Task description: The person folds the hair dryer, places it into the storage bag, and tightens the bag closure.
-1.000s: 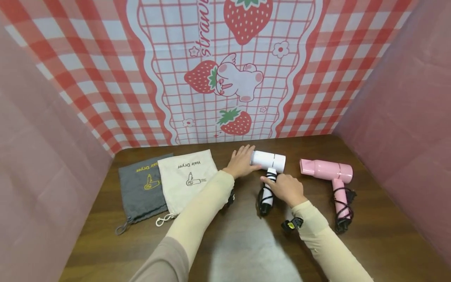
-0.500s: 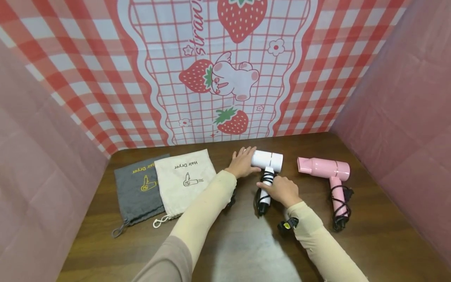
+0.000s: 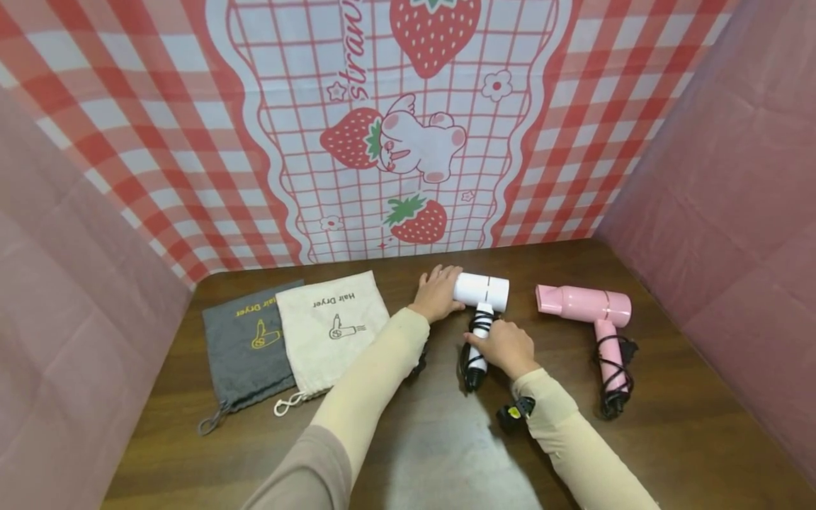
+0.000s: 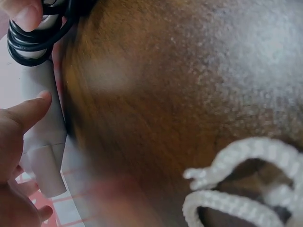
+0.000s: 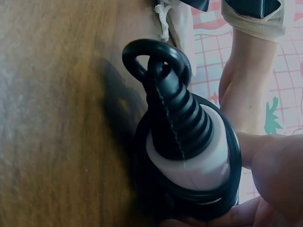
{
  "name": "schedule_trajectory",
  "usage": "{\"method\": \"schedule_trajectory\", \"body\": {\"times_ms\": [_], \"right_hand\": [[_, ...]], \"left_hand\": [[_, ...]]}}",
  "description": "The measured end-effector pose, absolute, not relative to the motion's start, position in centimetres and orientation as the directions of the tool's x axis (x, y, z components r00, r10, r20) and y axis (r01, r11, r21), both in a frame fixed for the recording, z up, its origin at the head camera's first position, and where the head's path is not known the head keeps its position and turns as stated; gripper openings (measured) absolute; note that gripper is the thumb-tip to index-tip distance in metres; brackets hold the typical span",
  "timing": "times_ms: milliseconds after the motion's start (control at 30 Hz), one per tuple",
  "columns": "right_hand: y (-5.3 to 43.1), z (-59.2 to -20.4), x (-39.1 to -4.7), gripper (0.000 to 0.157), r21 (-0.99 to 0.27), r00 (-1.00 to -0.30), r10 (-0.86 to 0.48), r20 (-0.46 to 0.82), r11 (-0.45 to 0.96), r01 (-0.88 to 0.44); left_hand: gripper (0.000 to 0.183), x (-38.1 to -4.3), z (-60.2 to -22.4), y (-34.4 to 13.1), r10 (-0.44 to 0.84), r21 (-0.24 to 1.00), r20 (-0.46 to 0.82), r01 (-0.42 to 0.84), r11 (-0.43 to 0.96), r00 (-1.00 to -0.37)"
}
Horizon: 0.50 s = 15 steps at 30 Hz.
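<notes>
A white hair dryer point(image 3: 491, 289) lies on the wooden table, its barrel crosswise and its handle point(image 3: 477, 359) pointing toward me. My left hand point(image 3: 437, 294) holds the nozzle end; in the left wrist view its thumb point(image 4: 35, 109) lies on the barrel point(image 4: 37, 82) and the fingers show beyond the nozzle. My right hand point(image 3: 508, 347) grips the handle, thumb across it. Black cord point(image 4: 31, 47) is wound round this handle. The right wrist view looks onto the handle's end, with a ribbed black sleeve point(image 5: 187, 125) and a black loop point(image 5: 156, 46).
To the right lies a pink hair dryer point(image 3: 586, 304), black cord wrapped about its handle. On the left a cream drawstring bag point(image 3: 325, 336) overlaps a grey one point(image 3: 245, 361), both printed "Hair Dryer". A checked strawberry cloth point(image 3: 423, 152) hangs behind the table point(image 3: 440, 439); pink cloth walls flank it.
The head view has shifted slightly, moving the scene left. My right hand has slid a little left and down the white dryer's handle. My left hand stays at the nozzle.
</notes>
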State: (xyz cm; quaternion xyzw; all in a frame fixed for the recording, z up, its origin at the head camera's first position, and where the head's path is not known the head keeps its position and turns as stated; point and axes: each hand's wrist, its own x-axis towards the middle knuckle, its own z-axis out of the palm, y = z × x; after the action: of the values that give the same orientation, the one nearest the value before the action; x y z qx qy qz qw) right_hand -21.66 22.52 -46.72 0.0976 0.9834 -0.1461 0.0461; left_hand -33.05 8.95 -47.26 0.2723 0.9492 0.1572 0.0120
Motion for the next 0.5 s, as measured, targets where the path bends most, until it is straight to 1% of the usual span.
{"method": "schedule_trajectory", "body": {"times_ms": [67,267,400,500], "right_hand": [[22.5,-46.8,-21.7,0.065,-0.284,-0.976,0.185,-0.116,0.935,0.211],[22.4,-46.8,-21.6,0.062,-0.310,-0.977,0.186,-0.106,0.927,0.211],[22.1,-46.7,-21.4,0.060,-0.339,-0.981,0.175,-0.088,0.920,0.195],[21.9,-46.7,-21.3,0.057,-0.368,-0.982,0.175,-0.072,0.911,0.189]], "left_hand": [[0.079,-33.2,-47.3,8.9,0.524,0.297,0.069,0.519,0.802,-0.849],[0.079,-33.5,-47.2,8.7,0.562,0.205,0.091,0.568,0.797,-0.822],[0.076,-33.7,-47.2,8.3,0.582,0.219,0.085,0.585,0.781,-0.809],[0.076,-33.7,-47.2,7.8,0.579,0.244,0.085,0.580,0.777,-0.811]]}}
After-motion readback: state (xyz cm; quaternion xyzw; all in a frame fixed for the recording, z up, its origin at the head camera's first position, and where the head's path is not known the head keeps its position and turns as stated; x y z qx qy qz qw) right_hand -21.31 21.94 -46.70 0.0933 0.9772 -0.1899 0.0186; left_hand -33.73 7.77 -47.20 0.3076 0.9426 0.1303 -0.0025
